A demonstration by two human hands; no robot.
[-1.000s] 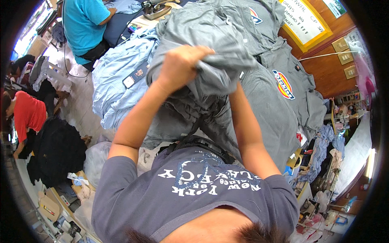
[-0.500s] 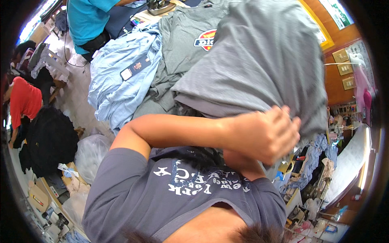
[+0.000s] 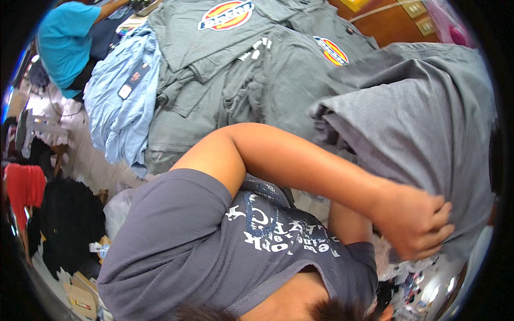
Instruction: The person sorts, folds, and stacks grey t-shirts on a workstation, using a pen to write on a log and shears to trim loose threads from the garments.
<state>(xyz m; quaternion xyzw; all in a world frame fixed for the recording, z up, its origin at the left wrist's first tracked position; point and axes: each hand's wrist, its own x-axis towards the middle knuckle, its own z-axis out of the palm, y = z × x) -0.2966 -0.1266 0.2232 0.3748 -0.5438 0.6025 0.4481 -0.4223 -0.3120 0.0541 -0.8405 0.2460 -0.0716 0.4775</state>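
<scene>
My left hand [image 3: 420, 224] reaches across my body to the right, its fingers curled closed on the edge of a grey garment [image 3: 428, 117]. That garment hangs in loose folds at the right, partly lifted off the other clothes. My right forearm [image 3: 350, 227] passes behind my left forearm, which hides the right hand. Several grey T-shirts [image 3: 187, 104] lie spread and overlapping ahead of me, with red and yellow oval prints on two of them. Left of them is a crumpled light blue shirt [image 3: 115, 109] with a dark hang tag.
Another person in a bright blue top [image 3: 64, 48] works at the far left. Down the left side are a red garment [image 3: 24, 187], a black cloth pile [image 3: 72, 224], a clear plastic bag [image 3: 118, 208] and a cardboard box [image 3: 80, 299]. A wooden wall [image 3: 375, 18] with switches stands far right.
My left hand has moved right and down, drawing the grey garment with it. A second print now shows on the shirts beneath. The whole view has swung to the right.
</scene>
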